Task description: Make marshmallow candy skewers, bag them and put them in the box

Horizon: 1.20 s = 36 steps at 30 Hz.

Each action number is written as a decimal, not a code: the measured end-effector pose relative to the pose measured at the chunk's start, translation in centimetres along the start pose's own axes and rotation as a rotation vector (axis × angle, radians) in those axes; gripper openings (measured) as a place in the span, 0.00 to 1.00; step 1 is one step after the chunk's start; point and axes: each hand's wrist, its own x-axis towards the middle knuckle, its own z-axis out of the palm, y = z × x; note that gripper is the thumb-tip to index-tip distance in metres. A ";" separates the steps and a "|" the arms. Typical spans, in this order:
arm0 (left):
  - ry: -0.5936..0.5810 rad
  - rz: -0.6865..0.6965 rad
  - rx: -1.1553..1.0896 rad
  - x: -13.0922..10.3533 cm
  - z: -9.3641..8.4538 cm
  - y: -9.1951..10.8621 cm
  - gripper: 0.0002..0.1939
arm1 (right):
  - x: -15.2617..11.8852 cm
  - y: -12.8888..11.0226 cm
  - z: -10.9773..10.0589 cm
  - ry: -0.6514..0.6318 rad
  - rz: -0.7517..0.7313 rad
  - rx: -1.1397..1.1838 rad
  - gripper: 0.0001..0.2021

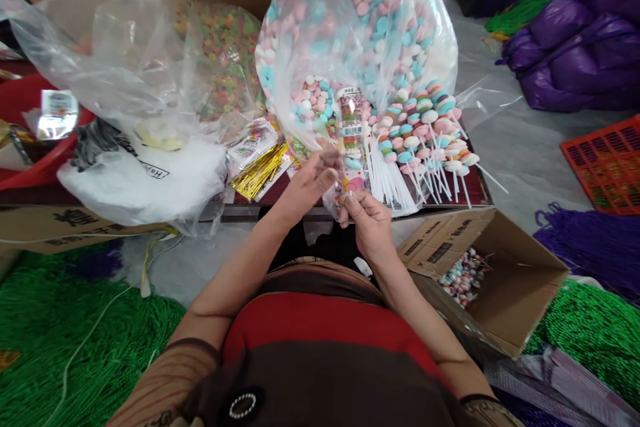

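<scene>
Candy packet (351, 121), long, clear and printed, stands out in the middle of the frame. The right hand (369, 219) pinches its bottom end between thumb and bent fingers. The left hand (311, 179) is beside it, half open with loosely curled fingers; I cannot tell if they touch it. Above is a big clear plastic bag of pink, blue and white candies (360, 20). Round colourful candies on white sticks (430, 123) lie right of centre. Shiny gold ties (260, 170) lie left of the left hand. An open brown cardboard box (520, 287) sits lower right.
</scene>
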 end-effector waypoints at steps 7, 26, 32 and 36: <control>-0.095 -0.302 -0.390 0.6 2.3 0.9 0.31 | -0.6 -0.2 0.3 -0.059 0.015 -0.034 0.19; -0.585 -0.581 -0.738 -3.4 3.2 0.7 0.27 | 2.8 -6.8 -3.8 -0.153 -0.052 -0.109 0.33; -0.665 -0.457 -0.449 -4.0 3.9 -0.7 0.32 | 2.6 -5.7 0.1 -0.162 -0.049 0.058 0.24; -0.173 -0.215 0.250 -2.9 2.3 -2.0 0.16 | 2.8 -4.2 1.6 0.102 -0.219 -0.097 0.12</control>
